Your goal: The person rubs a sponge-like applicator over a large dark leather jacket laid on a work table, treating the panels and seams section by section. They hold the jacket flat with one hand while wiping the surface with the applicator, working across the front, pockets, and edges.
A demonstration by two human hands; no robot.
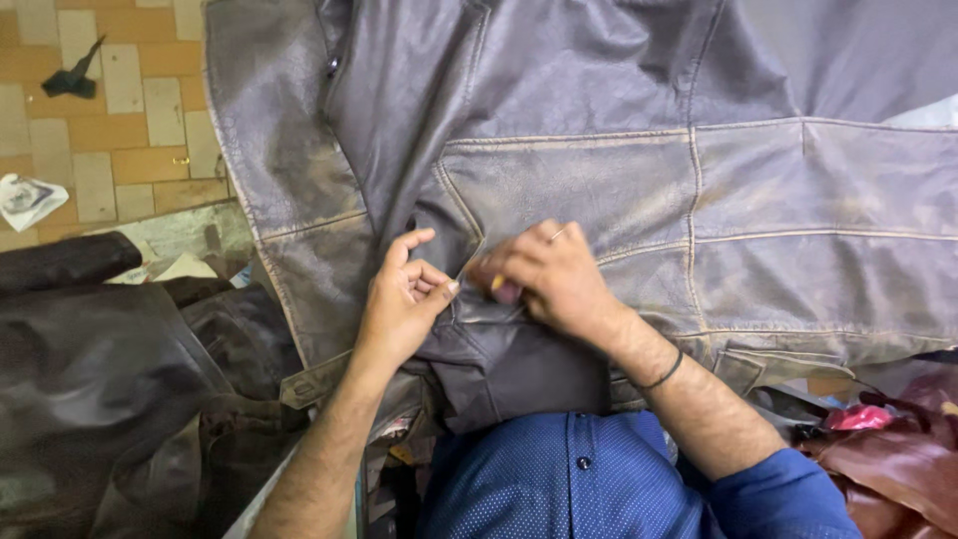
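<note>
Head camera shows a worn, creased brown leather jacket [599, 190] with pale seams, spread flat before the person. Left hand [404, 304] and right hand [549, 274] both pinch its folded pocket edge.

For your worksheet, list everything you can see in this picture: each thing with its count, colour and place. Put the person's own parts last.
jacket: one, worn grey-brown leather, spread across the middle and right.
dark leather pile: one heap, dark brown, lower left.
reddish leather: one heap, red-brown, lower right.
pink scrap: one, pink, lower right, beside the reddish leather.
tiled floor: orange and cream tiles, upper left.
dark scrap: one, black, on the floor, top left.
white scrap: one, white, on the floor, left edge.
shirt: one, blue, buttoned, bottom centre.
wristband: one, black, on the right wrist.
ring: one, pale, on a right finger.
left hand: pinching a jacket fold.
right hand: pinching the same fold.
</note>
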